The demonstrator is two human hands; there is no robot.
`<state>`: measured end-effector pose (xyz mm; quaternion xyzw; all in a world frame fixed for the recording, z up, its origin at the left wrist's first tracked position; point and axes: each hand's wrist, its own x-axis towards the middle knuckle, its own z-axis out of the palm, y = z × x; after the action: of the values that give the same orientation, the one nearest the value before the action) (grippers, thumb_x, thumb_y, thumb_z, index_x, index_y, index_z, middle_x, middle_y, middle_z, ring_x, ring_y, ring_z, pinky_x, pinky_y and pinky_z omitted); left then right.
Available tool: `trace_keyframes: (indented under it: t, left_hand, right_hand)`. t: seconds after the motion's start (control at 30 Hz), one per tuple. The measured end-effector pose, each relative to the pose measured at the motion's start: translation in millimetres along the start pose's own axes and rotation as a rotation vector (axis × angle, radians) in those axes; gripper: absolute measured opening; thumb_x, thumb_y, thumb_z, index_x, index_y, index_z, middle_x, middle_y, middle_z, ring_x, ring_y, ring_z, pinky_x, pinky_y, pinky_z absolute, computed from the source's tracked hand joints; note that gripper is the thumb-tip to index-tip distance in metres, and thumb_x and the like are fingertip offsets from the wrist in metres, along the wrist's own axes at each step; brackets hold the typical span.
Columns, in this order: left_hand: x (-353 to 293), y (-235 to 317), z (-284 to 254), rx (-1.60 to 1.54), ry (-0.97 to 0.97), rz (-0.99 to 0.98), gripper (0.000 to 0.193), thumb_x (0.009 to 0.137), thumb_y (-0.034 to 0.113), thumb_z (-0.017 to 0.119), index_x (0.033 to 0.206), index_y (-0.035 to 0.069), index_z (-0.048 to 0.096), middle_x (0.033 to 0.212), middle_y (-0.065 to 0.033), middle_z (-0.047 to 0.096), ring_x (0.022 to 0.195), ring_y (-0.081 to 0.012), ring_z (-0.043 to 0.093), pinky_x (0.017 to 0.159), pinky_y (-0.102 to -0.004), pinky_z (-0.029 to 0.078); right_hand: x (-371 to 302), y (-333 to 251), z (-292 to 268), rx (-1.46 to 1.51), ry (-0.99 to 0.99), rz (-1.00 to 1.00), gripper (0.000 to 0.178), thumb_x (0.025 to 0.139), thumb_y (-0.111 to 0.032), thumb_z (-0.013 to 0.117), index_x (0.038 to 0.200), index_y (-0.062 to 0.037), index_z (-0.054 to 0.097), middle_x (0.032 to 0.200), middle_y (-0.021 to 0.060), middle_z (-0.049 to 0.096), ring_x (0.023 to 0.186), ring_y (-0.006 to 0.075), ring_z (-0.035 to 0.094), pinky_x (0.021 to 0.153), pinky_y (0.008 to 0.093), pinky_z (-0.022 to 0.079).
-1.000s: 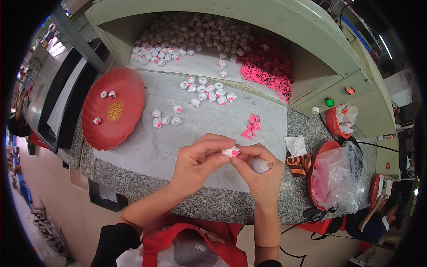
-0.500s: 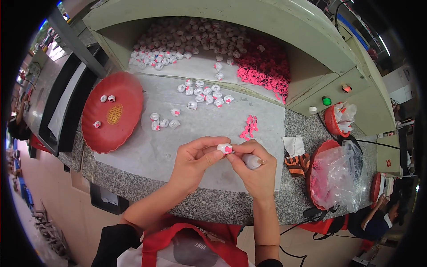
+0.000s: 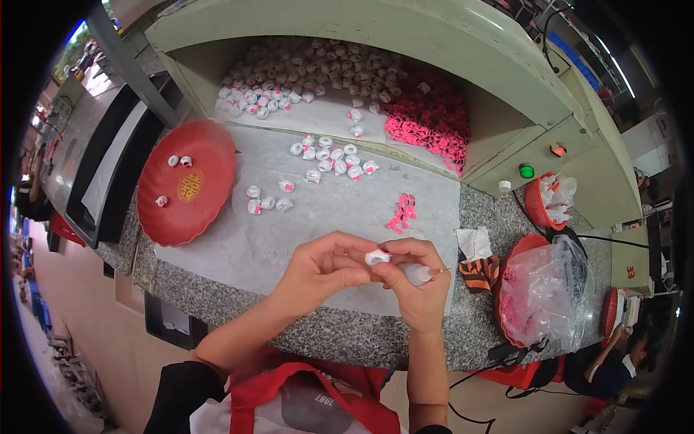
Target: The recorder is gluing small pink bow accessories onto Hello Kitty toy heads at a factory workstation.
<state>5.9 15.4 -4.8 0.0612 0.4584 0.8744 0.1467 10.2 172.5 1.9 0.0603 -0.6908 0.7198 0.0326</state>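
A small white hollow piece (image 3: 377,257), like a tiny cat head, is between the fingertips of my two hands above the paper, its opening turned toward me. My left hand (image 3: 325,267) has fingertips at its left side, the thumb a little lower. My right hand (image 3: 421,289) pinches it from the right with thumb and forefinger. Tucked in that same hand is a small translucent bottle (image 3: 417,274) with a thin tip pointing right. Similar white pieces with pink patches (image 3: 336,155) lie ahead in a cluster. Small pink parts (image 3: 403,212) sit in a group beyond my right hand.
A red scalloped tray (image 3: 166,217) at left holds 3 white pieces. The shelf box (image 3: 499,155) holds heaps of white pieces and pink parts (image 3: 426,134). At right are a striped cloth (image 3: 480,274), a red basket (image 3: 536,202) and a plastic bag (image 3: 549,289) on a red tray.
The white piece has turned, so its hollow shows instead of its pink patch. My left thumb has drawn back from it, and both hands have shifted slightly toward me.
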Motion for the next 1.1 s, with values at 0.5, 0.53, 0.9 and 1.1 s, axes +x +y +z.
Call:
trace_keyframes:
  t: [0.5,0.53,0.9,1.1]
  left_hand:
    - [-14.3,14.7,-28.6,0.201,0.049,0.070,0.022,0.079,-0.003,0.056,0.100,-0.004,0.050,0.087,-0.0117,0.061,0.082,-0.0150,0.060,0.071,-0.0267,0.050]
    - [-15.2,17.7,-33.9,0.159,0.072,0.065,0.020,0.079,-0.004,0.057,0.098,-0.004,0.050,0.089,-0.0119,0.061,0.082,-0.0154,0.060,0.070,-0.0260,0.050]
    - [4.9,64.5,-127.6,1.593,0.760,0.671,0.026,0.065,-0.003,0.061,0.088,0.007,0.063,0.085,-0.0079,0.057,0.081,-0.0240,0.057,0.065,-0.0316,0.048]
    - [50.7,36.0,-97.6,1.814,0.289,0.199,0.023,0.070,0.006,0.062,0.093,0.008,0.060,0.089,-0.0061,0.058,0.078,-0.0218,0.058,0.063,-0.0302,0.048]
  right_hand:
    - [9.7,6.5,36.3,0.270,-0.064,0.212,0.022,0.070,0.001,0.066,0.085,0.0001,0.051,0.084,0.0138,0.060,0.060,0.0124,0.056,0.047,0.0212,0.044]
    - [11.9,7.8,42.8,0.232,-0.065,0.259,0.019,0.071,-0.001,0.067,0.084,-0.0008,0.052,0.085,0.0119,0.060,0.062,0.0107,0.056,0.048,0.0202,0.044]
    - [17.8,24.0,61.8,-0.171,-0.058,0.303,0.028,0.073,0.003,0.061,0.095,-0.0027,0.044,0.096,0.0093,0.055,0.071,0.0123,0.057,0.054,0.0228,0.048]
    - [-3.7,19.3,32.7,-0.084,-0.059,0.086,0.032,0.073,0.009,0.054,0.099,-0.0034,0.039,0.091,0.0100,0.053,0.083,0.0168,0.056,0.063,0.0256,0.049]
